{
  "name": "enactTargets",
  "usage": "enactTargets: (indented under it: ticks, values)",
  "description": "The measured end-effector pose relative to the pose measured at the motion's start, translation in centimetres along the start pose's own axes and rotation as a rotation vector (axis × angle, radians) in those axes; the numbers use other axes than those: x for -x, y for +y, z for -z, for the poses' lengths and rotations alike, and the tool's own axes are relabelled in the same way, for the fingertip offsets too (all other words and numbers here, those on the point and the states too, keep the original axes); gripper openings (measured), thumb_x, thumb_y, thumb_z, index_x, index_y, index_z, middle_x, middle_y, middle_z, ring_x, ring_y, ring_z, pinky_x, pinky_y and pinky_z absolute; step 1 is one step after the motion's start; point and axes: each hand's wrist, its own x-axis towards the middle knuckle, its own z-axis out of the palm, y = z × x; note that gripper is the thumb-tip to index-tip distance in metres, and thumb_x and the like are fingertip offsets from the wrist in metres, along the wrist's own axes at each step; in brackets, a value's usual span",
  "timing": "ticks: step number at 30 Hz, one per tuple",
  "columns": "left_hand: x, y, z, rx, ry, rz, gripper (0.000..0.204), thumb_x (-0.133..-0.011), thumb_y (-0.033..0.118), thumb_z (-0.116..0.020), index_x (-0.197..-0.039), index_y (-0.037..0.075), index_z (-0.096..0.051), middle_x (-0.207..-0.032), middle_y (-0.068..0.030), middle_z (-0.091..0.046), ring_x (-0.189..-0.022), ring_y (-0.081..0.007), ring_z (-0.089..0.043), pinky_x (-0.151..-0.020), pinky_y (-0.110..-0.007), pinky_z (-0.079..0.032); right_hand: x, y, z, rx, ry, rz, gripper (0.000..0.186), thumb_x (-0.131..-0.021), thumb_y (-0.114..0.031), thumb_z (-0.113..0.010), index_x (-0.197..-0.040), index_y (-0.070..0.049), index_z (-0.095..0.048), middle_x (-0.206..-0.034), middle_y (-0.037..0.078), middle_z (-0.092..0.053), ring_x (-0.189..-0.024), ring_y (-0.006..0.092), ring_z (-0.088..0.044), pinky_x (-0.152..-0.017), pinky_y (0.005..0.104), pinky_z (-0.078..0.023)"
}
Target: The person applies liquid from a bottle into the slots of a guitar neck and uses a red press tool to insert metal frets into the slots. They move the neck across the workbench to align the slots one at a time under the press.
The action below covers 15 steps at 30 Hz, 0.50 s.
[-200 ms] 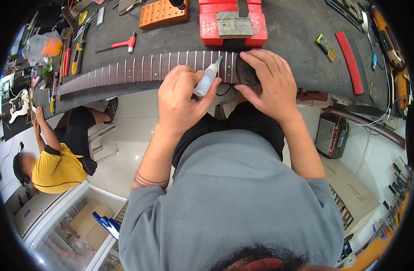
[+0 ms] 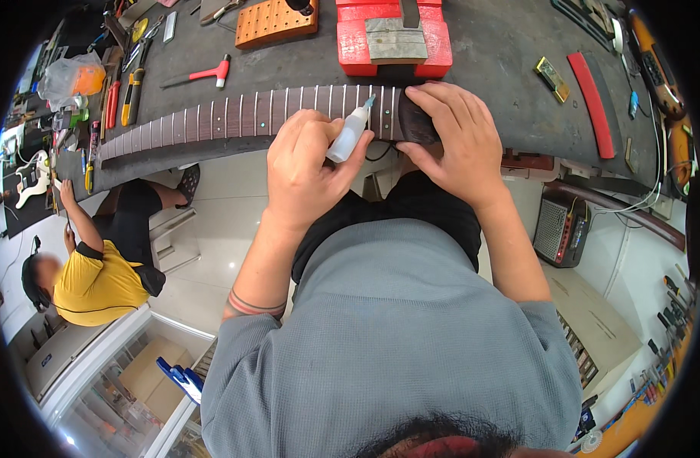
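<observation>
A fretted guitar neck (image 2: 235,118) lies along the near edge of the dark bench, its frets and dot inlays facing up. My left hand (image 2: 308,164) is closed around a small translucent squeeze bottle (image 2: 345,140). The bottle leans up and to the right, and its thin bluish tip meets the fretboard beside a fret near the right end. Over the neck's dark, unfretted right end, my right hand (image 2: 460,145) spreads its fingers on top with the thumb at the near side, gripping it.
Beyond the neck stands a red block support (image 2: 354,53). A red-handled tool (image 2: 209,74), a drilled wooden block (image 2: 277,23) and cutters (image 2: 133,97) lie left. A red strip (image 2: 592,107) and a small yellow-black item (image 2: 552,80) lie right. A person in yellow (image 2: 102,278) sits at the left.
My hands, the bottle and the neck hold the same place. At the left, the other person's hands have moved apart, one lower than before.
</observation>
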Motion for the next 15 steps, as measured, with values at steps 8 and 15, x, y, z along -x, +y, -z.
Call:
enactTargets:
  ticks: [8, 15]
  values:
    - [-0.1, 0.08, 0.12, 0.002, -0.01, 0.004, 0.04, -0.079, 0.007, -0.099, -0.096, 0.001, -0.063, -0.082, -0.0133, -0.063, -0.069, -0.0325, -0.063, -0.061, -0.042, -0.051, -0.01, 0.04, -0.06, -0.002, -0.001, 0.003, 0.073, -0.085, -0.041, -0.089, -0.149, -0.014, -0.065, -0.141, 0.005, -0.067, -0.133, 0.0303, -0.065, -0.116, 0.0484, -0.05]
    - [-0.19, 0.29, 0.04, 0.002, 0.003, 0.014, 0.04, -0.079, 0.008, -0.099, -0.095, 0.001, -0.063, -0.082, -0.0133, -0.064, -0.069, -0.0328, -0.063, -0.061, -0.043, -0.051, -0.01, -0.03, 0.0, 0.006, 0.0, 0.003, 0.073, -0.086, -0.041, -0.089, -0.149, -0.014, -0.065, -0.141, 0.005, -0.067, -0.133, 0.0305, -0.065, -0.116, 0.0482, -0.05]
